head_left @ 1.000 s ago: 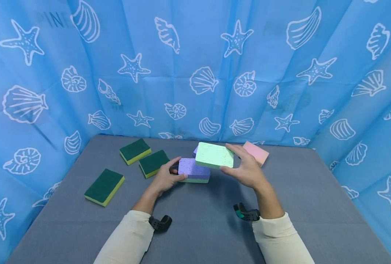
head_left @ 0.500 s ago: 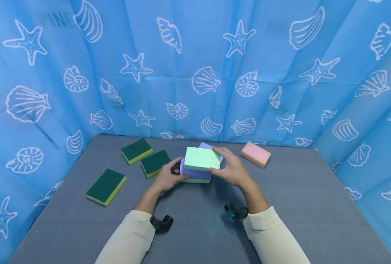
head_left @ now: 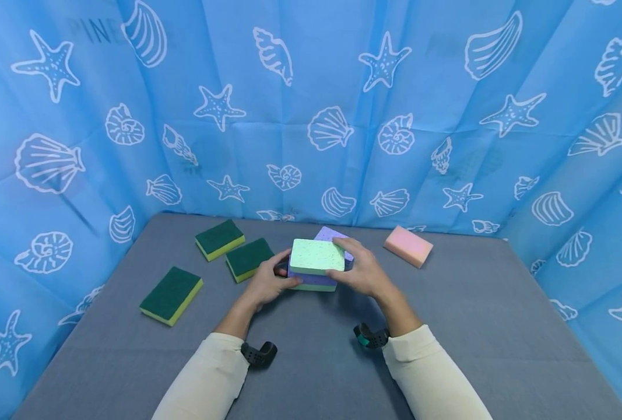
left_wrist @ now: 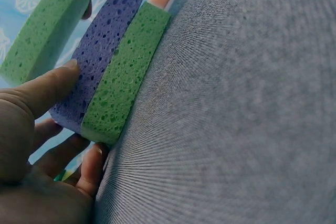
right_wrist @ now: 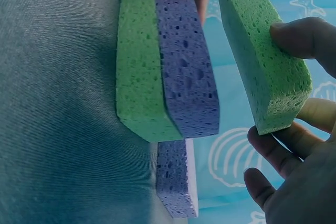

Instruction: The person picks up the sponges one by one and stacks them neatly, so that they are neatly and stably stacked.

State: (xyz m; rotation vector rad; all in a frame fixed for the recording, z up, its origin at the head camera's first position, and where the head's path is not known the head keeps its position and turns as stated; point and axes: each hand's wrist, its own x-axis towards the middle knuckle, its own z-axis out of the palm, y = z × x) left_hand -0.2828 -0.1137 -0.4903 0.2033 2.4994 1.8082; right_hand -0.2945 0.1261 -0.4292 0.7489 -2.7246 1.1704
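My left hand (head_left: 265,282) grips the end of a two-sponge stack, its thumb on the purple sponge (left_wrist: 102,59). Beneath that purple sponge lies a green sponge (left_wrist: 123,77), flat on the grey cloth. My right hand (head_left: 362,269) pinches another green sponge (head_left: 317,255) between thumb and fingers. In the right wrist view, a gap shows between this sponge and the stack's purple top, and the two are roughly lined up. Behind the stack lies a second purple sponge (head_left: 325,234), partly hidden by the held green one and my right hand.
Left of the stack lie three green-and-yellow scouring sponges (head_left: 171,296) on the grey tablecloth (head_left: 300,367). A pink sponge (head_left: 408,246) sits toward the back right. A blue shell-print curtain (head_left: 311,87) closes off the back and sides.
My right hand has carried its green sponge left and down, from the right of the stack to over it. My left hand has stayed on the stack.
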